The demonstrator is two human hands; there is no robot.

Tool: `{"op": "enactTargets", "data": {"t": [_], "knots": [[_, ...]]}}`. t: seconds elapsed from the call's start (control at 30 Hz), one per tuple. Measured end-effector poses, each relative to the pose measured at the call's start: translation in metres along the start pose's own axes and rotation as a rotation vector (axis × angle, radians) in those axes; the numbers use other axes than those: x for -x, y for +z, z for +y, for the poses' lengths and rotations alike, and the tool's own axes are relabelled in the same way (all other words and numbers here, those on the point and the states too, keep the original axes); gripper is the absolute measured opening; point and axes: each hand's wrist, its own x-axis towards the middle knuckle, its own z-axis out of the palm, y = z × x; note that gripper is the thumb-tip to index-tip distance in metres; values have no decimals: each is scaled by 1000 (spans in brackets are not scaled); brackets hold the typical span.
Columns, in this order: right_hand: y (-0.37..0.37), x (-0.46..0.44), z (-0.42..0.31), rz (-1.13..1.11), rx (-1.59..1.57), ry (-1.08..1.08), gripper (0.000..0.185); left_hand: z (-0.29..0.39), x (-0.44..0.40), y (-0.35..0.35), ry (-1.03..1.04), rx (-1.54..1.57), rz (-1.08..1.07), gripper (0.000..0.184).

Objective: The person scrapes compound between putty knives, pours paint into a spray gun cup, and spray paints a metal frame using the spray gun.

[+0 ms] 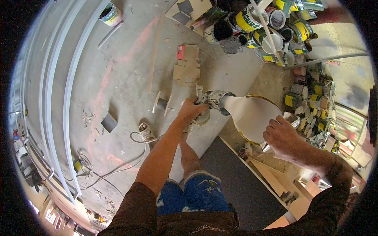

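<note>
My left hand [192, 110] is closed around a paint-smeared spray gun [201, 95] in front of my legs. The gun's open metal cup [215, 98] faces right, toward a large paint can [245, 135]. My right hand [282, 137] grips this can from its right side, fingers curled at its edge. The can is tipped, and white paint [252, 114] covers its inside. A thick white stream [229, 103] runs from its rim into the mouth of the cup. Much of the gun's handle is hidden by my left fingers.
Many used paint cans [252, 19] are heaped at upper right. Long white bars [51, 98] stand at left. A dark board [240, 181] lies by my legs. A hose [134, 157] trails near my feet. Flattened cardboard [187, 70] and a spool [162, 103] lie on the floor.
</note>
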Motion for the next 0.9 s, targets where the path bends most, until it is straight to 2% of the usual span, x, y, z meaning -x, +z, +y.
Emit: {"op": "enactTargets", "data": {"t": [0.1, 0.23, 0.33, 0.5, 0.63, 0.7, 0.9], "knots": [[-1, -1, 2, -18, -9, -1, 21, 3, 1, 0, -25, 67, 5, 41], [0, -1, 4, 2, -32, -14, 23, 18, 10, -2, -43, -12, -9, 37], [-5, -4, 3, -38, -33, -2, 22, 23, 15, -1, -49, -42, 80, 39], [-1, -5, 4, -20, -15, -4, 20, -4, -7, -3, -95, 60, -24, 39], [-5, -5, 6, -27, -3, -3, 19, -6, -11, -3, -54, 23, 5, 39], [-8, -6, 7, -34, 12, -9, 19, -6, -11, -4, -80, 27, -32, 50], [-5, -10, 10, -79, 43, -14, 15, 6, -2, -4, -113, -11, -1, 48]]}}
